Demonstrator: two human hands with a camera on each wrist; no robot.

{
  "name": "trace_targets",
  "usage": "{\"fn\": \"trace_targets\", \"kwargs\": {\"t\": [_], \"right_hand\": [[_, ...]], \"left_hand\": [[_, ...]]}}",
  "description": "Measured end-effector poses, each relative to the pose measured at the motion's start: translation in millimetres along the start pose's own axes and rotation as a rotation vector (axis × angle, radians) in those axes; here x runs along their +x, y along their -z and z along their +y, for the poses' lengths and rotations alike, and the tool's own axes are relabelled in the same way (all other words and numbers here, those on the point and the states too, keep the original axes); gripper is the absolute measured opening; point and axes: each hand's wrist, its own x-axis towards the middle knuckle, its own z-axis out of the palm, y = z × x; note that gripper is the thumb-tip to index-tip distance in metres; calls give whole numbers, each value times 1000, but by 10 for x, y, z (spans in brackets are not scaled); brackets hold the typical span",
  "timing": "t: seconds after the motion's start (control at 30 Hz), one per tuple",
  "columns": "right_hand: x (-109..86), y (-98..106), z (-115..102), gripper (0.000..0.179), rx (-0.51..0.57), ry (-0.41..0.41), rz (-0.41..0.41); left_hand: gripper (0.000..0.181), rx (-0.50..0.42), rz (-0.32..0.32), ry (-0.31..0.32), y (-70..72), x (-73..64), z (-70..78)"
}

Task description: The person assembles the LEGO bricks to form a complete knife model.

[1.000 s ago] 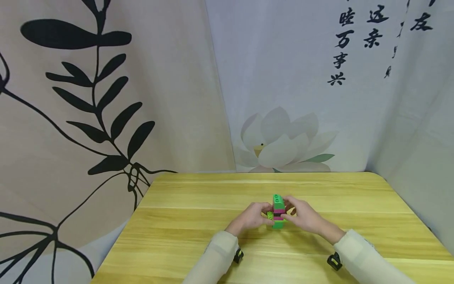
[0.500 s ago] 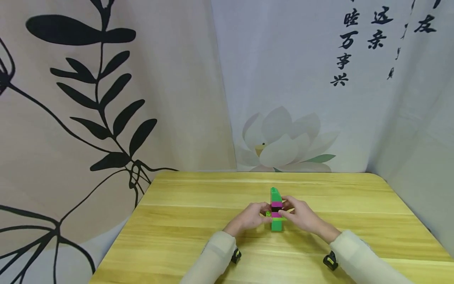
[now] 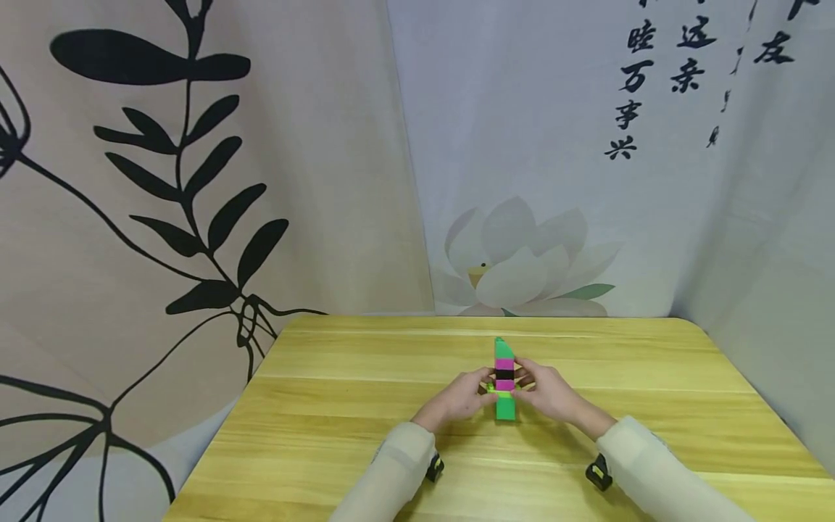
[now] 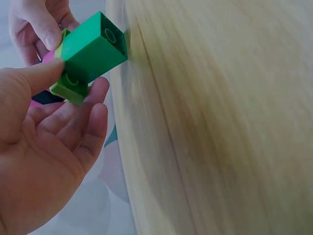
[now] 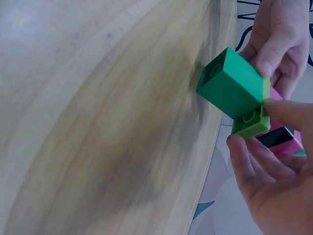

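Note:
A stack of toy building bricks (image 3: 504,365) stands nearly upright between both hands in the head view. From the top it runs green sloped brick, magenta, black, magenta, a thin lime plate and a green bottom brick (image 4: 93,51). My left hand (image 3: 462,396) pinches one end of the lime plate (image 4: 71,90) between thumb and fingers. On the other side, my right hand (image 3: 548,394) pinches the plate's opposite end, seen in the right wrist view as a lime end (image 5: 252,125) with a hollow underside. The bottom brick's open underside shows in both wrist views.
The wooden table (image 3: 313,435) lies beneath the hands. Behind it hangs a pale printed curtain (image 3: 339,181) with leaves, a lotus and written characters. A black wrist camera (image 3: 435,467) is strapped at the left sleeve, another camera (image 3: 599,473) at the right.
The stack has tipped from leaning with its studded top toward the head camera to nearly upright. It has shifted slightly left, and the right hand has moved a little left with it.

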Motion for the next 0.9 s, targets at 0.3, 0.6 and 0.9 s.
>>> {"fn": "trace_targets", "kwargs": {"t": [0.3,0.6,0.9], "right_hand": [[-2,1,39,69,35,5,-54],[9,-18,114,70,28,5,-100],[18,-27,173,67,61,-36,-150]], "left_hand": [[54,2,-13,36,-25,6,11],[59,40,-23,29,-8,-12,11],[37,30,-52,29,-9,-27,-11]]}}
